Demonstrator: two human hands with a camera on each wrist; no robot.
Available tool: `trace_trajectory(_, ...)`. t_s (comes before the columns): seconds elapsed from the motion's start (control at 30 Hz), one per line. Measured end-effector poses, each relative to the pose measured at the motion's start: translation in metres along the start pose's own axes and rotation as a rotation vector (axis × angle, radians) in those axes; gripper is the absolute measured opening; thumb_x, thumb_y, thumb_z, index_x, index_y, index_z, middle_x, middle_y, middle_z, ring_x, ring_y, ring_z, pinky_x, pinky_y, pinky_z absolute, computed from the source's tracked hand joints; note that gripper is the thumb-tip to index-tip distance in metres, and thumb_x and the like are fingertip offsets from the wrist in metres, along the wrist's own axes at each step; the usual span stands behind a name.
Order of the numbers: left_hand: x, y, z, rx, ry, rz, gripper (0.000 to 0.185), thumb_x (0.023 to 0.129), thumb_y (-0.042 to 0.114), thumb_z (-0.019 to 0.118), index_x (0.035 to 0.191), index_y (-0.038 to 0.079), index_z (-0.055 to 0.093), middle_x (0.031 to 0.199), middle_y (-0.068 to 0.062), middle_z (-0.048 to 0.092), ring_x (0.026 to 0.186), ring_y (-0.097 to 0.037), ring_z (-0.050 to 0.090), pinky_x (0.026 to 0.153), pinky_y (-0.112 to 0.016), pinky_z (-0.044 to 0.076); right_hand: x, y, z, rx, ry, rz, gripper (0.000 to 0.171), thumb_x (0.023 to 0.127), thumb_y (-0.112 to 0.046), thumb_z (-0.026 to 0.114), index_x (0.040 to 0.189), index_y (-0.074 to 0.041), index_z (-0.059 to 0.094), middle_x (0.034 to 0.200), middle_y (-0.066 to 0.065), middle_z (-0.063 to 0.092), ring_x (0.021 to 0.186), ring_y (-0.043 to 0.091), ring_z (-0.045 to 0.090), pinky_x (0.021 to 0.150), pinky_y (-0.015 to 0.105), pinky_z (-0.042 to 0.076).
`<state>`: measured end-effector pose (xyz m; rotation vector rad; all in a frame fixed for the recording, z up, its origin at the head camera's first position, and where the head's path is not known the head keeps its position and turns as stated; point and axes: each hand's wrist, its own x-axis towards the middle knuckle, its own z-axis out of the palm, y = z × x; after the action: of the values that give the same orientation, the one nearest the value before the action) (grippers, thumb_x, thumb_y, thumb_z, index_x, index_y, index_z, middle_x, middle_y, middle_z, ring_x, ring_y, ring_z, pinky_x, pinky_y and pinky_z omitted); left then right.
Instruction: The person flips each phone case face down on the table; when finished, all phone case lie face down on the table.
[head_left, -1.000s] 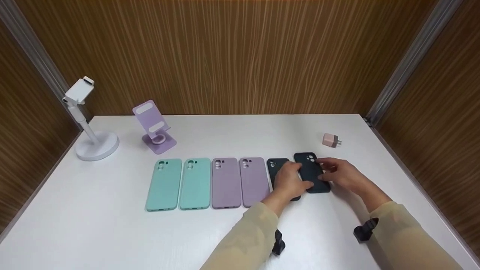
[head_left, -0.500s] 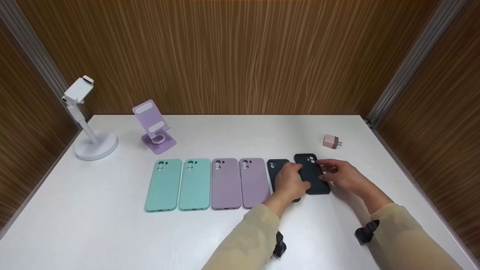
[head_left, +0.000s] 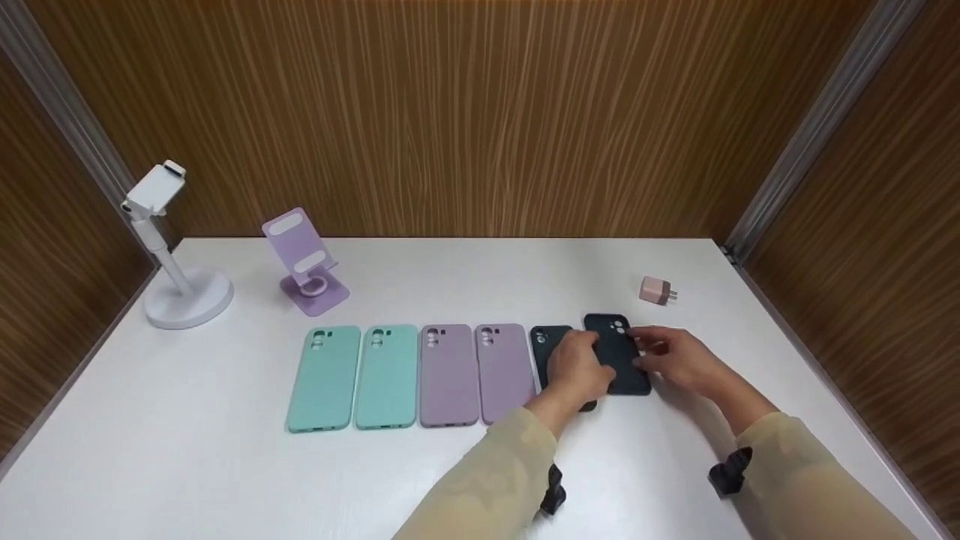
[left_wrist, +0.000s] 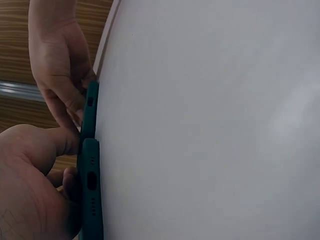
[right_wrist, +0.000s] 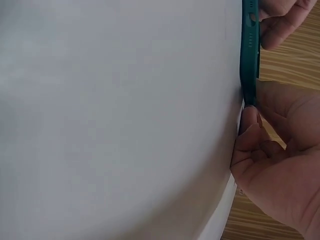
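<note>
Two dark green phone cases lie face down at the right end of a row. My left hand reaches over the left dark phone case and partly hides it. Its fingertips and thumb hold the left side of the right dark phone case. Opposite, my right hand holds that case's right edge between thumb and fingers. Seen from the right wrist, the right hand pinches the corner of the dark case. In the left wrist view, the two dark case ends sit nearly side by side on the tabletop.
Two mint phone cases and two purple phone cases continue the row leftward. Behind stand a purple phone stand and a white phone stand. A pink charger plug lies beyond the right hand.
The lower end of the right dark phone case has edged slightly left, with both hands staying on it. The whole head view has shifted a little.
</note>
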<state>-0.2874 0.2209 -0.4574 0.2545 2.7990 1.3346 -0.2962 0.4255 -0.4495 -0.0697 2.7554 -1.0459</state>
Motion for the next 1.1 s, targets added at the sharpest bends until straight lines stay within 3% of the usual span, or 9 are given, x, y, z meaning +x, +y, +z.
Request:
trace_trajectory(0.17, 0.002, 0.005, -0.004, -0.024, -0.016, -0.009, 0.056, 0.087, 0.014, 0.086, 0.140, 0.010, 0.068, 0.139, -0.006, 0.065, 0.127, -0.019, 0.062, 0.110, -0.029, 0.046, -0.001, -0.001, 0.001, -0.015, 0.003, 0.001, 0.052, 0.102, -0.011, 0.069, 0.151, 0.000, 0.055, 0.142, 0.027, 0.059, 0.124, 0.043, 0.058, 0.102, 0.052, 0.052)
trace_trajectory(0.3, 0.004, 0.004, -0.006, -0.043, -0.009, 0.048, 0.057, 0.085, 0.010, 0.085, 0.140, 0.009, 0.068, 0.138, -0.007, 0.065, 0.127, -0.020, 0.062, 0.110, -0.030, 0.046, -0.001, 0.000, 0.003, -0.020, 0.016, -0.023, 0.050, 0.101, -0.010, 0.069, 0.148, 0.002, 0.057, 0.140, 0.027, 0.062, 0.123, 0.044, 0.059, 0.101, 0.054, 0.053)
trace_trajectory(0.43, 0.005, 0.000, -0.007, -0.158, -0.014, 0.072, 0.058, 0.083, 0.004, 0.085, 0.138, 0.007, 0.068, 0.138, -0.008, 0.065, 0.129, -0.021, 0.061, 0.111, -0.029, 0.045, 0.000, 0.000, 0.004, -0.024, 0.032, -0.042, 0.049, 0.100, -0.008, 0.069, 0.146, 0.002, 0.059, 0.137, 0.027, 0.063, 0.121, 0.043, 0.061, 0.102, 0.055, 0.052)
trace_trajectory(0.63, 0.003, -0.003, -0.011, -0.374, -0.077, 0.017, 0.061, 0.086, 0.000, 0.084, 0.143, 0.008, 0.065, 0.142, -0.010, 0.063, 0.132, -0.023, 0.059, 0.111, -0.033, 0.046, -0.002, -0.002, 0.001, -0.023, 0.022, -0.017, 0.051, 0.100, -0.009, 0.071, 0.148, 0.001, 0.057, 0.137, 0.027, 0.062, 0.122, 0.044, 0.060, 0.102, 0.055, 0.052)
trace_trajectory(0.77, 0.003, -0.007, -0.013, -0.464, -0.111, -0.023, 0.065, 0.085, 0.002, 0.086, 0.146, 0.010, 0.063, 0.146, -0.012, 0.061, 0.138, -0.026, 0.054, 0.116, -0.037, 0.042, -0.001, -0.003, 0.001, -0.018, 0.011, -0.011, 0.051, 0.100, -0.009, 0.071, 0.149, 0.000, 0.057, 0.138, 0.026, 0.062, 0.122, 0.043, 0.060, 0.100, 0.053, 0.053)
trace_trajectory(0.93, 0.002, -0.009, -0.016, -0.511, -0.140, -0.055, 0.071, 0.083, 0.003, 0.088, 0.148, 0.011, 0.061, 0.149, -0.010, 0.060, 0.144, -0.028, 0.049, 0.121, -0.042, 0.035, -0.001, -0.004, 0.001, -0.016, 0.003, -0.014, 0.051, 0.100, -0.009, 0.072, 0.148, -0.001, 0.059, 0.136, 0.025, 0.064, 0.120, 0.042, 0.060, 0.097, 0.050, 0.054)
trace_trajectory(1.1, 0.000, -0.007, -0.016, -0.534, -0.163, -0.062, 0.072, 0.082, 0.002, 0.089, 0.148, 0.012, 0.061, 0.148, -0.010, 0.061, 0.142, -0.029, 0.051, 0.121, -0.042, 0.035, -0.001, -0.003, 0.001, -0.032, 0.007, -0.036, 0.049, 0.099, -0.008, 0.073, 0.146, 0.000, 0.061, 0.133, 0.023, 0.066, 0.116, 0.039, 0.062, 0.094, 0.048, 0.055)
